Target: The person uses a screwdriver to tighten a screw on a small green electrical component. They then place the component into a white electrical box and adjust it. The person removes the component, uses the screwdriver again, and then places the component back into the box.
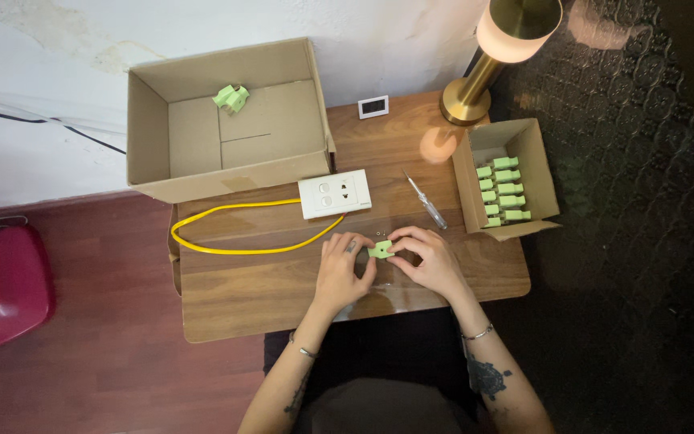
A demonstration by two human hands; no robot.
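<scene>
At the centre of the frame, on a wooden table (234, 297) set against a white wall (58, 48) above reddish floor (106, 378), the left hand (342, 269) and right hand (431, 259) together pinch a small green connector (380, 250).

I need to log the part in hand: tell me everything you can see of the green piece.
The green piece is small, pale green, plastic-looking and blocky, with details too small to make out. It sits just above the wooden table, pinched between the fingertips of the left hand and right hand, partly hidden by them.
</scene>
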